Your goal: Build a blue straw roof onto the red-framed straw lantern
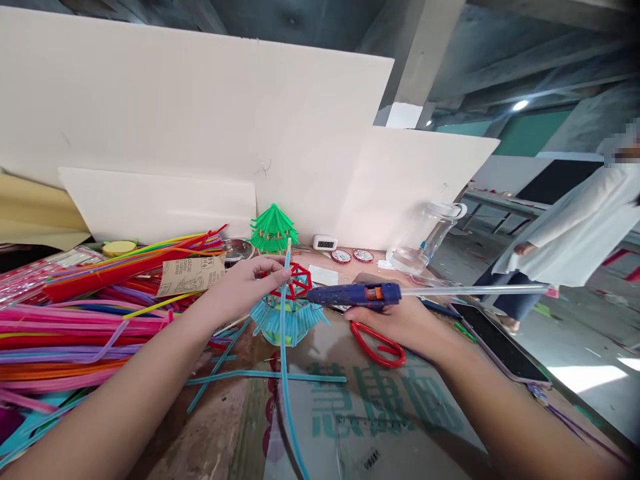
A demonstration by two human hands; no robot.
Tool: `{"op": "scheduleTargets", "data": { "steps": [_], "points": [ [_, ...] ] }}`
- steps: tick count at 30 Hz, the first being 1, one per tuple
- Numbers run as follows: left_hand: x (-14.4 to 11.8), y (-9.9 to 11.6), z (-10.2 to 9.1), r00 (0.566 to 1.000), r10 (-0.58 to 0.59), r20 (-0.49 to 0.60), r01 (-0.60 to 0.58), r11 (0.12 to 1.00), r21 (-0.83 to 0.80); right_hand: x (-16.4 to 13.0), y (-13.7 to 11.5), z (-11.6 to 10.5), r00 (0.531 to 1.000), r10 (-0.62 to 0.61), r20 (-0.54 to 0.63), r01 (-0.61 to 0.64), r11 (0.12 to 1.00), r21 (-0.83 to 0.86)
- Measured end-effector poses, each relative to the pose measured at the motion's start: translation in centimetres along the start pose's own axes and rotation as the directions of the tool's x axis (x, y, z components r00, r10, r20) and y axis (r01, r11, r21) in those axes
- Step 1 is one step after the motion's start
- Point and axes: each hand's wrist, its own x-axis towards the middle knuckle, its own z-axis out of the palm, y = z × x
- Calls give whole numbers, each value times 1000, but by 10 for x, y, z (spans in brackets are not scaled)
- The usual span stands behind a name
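My left hand (245, 285) pinches a long light-blue straw (283, 347) near its top, holding it upright against a small straw model (290, 313) with a red lattice top and a blue fringed skirt. My right hand (395, 320) grips a blue hot glue gun (355, 294), its nozzle pointing left at the red lattice. A clear glue stick (475, 290) sticks out of the gun's back to the right. Red-handled scissors (377, 343) lie just under my right hand.
A big heap of coloured straws (75, 320) fills the left side. A green straw tree (273, 230) stands by the white boards (200, 133). A glass jar (430, 237), a phone (495, 343) and loose blue straws (265, 377) lie on cardboard. A person in white (575, 227) stands at right.
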Motion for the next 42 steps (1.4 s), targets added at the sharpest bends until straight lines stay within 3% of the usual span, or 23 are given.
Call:
{"op": "scheduleTargets", "data": {
  "steps": [18, 42],
  "points": [
    [0, 8, 0, 1000, 31, -3, -30, 998, 55, 1, -4, 0, 996, -59, -62, 58, 998, -17],
    [-3, 13, -1, 1000, 2, -8, -1, 995, 97, 0, 0, -1, 999, 13, -42, -13, 1000, -8]
  ]
}}
